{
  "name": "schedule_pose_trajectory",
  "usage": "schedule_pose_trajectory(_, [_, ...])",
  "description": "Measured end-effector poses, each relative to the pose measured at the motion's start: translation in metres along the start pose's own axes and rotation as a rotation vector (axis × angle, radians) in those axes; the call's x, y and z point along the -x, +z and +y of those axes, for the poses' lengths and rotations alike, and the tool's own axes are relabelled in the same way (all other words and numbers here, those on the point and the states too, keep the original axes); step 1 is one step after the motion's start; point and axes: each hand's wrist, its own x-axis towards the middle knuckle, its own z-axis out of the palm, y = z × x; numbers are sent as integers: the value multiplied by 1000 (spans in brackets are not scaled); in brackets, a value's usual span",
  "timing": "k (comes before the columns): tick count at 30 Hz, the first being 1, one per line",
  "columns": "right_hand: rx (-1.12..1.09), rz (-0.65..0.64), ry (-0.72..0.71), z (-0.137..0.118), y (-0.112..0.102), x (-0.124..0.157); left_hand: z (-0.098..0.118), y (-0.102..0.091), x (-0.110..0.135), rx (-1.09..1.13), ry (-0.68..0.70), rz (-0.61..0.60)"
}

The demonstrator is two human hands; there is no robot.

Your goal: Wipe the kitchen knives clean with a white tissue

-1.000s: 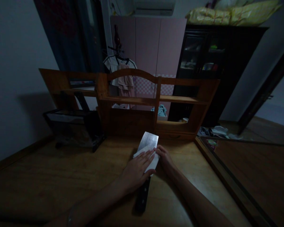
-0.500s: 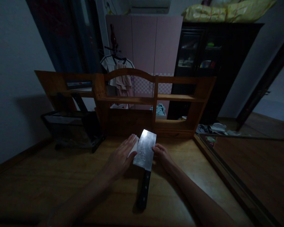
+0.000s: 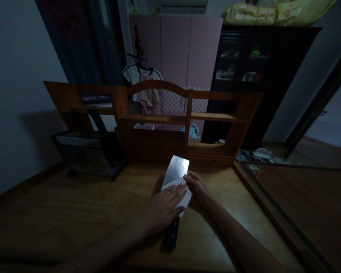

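A cleaver lies flat on the wooden desk point(image 3: 74, 212), its steel blade point(image 3: 176, 168) pointing away and its black handle point(image 3: 172, 235) toward me. My left hand point(image 3: 161, 208) lies flat, fingers stretched out, pressing a white folded cloth point(image 3: 184, 195) onto the near half of the blade. My right hand point(image 3: 196, 185) rests at the blade's right edge, its fingertips curled against the steel and touching the cloth.
A wooden shelf unit point(image 3: 159, 121) stands along the desk's back edge. A dark tray-like box point(image 3: 88, 151) sits at the back left. A dark cabinet point(image 3: 244, 76) and pink wardrobe point(image 3: 182, 53) stand behind. Another wooden surface point(image 3: 301, 212) adjoins on the right.
Half a second ago my left hand and the cloth were off the blade to its left; they have slid back right onto the blade's near half. My right hand stayed at the edge.
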Motion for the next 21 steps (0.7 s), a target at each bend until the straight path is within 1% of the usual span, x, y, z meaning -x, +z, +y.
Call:
schedule_pose_trajectory(4, [2,-2,-6,2,-1,0,-9,-4,1,-23,-4,31])
schedule_pose_trajectory(10, [19,-13,19,3,-1,2,-27,-3,11,-38,-69,96])
schedule_pose_trajectory(13, [20,-14,18,3,0,2,-43,0,17,-56,-130,141])
schedule_pose_trajectory(16, [23,-14,7,3,1,4,-58,-1,21,-81,-239,205])
schedule_pose_trajectory(18, [29,-20,7,3,2,5,-58,-6,21,-85,-279,244])
schedule_pose_trajectory(19, [32,-22,8,2,3,5,-54,-10,20,-82,-275,260])
schedule_pose_trajectory(21, [39,-22,11,2,3,5,-37,-18,18,-71,-217,266])
